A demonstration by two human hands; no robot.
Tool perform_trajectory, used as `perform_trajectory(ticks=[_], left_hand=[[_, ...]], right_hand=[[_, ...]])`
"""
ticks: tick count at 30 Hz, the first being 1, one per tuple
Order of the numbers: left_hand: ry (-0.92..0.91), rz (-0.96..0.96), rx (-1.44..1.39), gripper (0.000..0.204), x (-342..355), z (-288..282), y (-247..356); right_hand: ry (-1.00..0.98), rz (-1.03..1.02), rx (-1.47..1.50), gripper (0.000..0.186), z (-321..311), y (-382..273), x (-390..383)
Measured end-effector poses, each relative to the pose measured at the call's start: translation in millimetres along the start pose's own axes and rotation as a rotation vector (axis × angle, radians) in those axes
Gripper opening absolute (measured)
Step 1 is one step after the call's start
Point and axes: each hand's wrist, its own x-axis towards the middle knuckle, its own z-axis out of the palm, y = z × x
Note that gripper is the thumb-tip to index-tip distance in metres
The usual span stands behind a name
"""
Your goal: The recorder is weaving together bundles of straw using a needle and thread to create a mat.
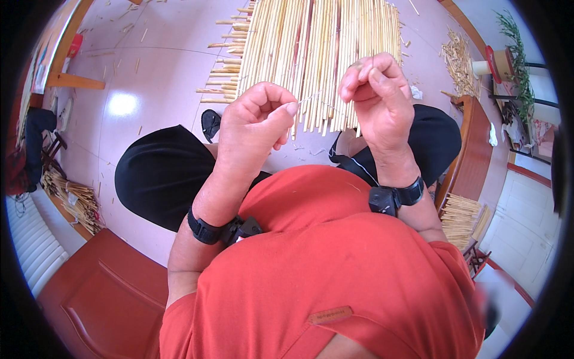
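Both my hands are raised over the near edge of a mat of straight, pale yellow stalks (287, 54), laid side by side. My left hand (254, 122) is closed, with thumb and forefinger pinched on a thin white string (309, 97). The string runs from that pinch across the stalk ends toward the right. My right hand (385, 105) is held up palm inward, its fingertips pressed to the thumb in a pinch. What lies between those fingertips is too fine to make out clearly. Crosswise stalks (224, 84) stick out past the mat's left side.
Loose stalk bundles lie at the left (75, 200), at the far right (460, 63) and at the lower right (459, 218). A large spool (502, 64) stands at the right. Brown wooden furniture (469, 149) is beside my right knee. Stalk scraps litter the tiled floor (161, 72).
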Motion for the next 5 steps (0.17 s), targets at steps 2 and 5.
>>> perform_trajectory(ticks=[2, 5], left_hand=[[0.018, -0.057, -0.164, 0.003, -1, -7, -3], [0.03, -0.053, -0.287, 0.004, -1, -12, -12]], right_hand=[[0.047, -0.008, -0.115, 0.011, -1, 9, -2], [-0.134, 0.15, -0.4, 0.009, -5, 14, -8]])
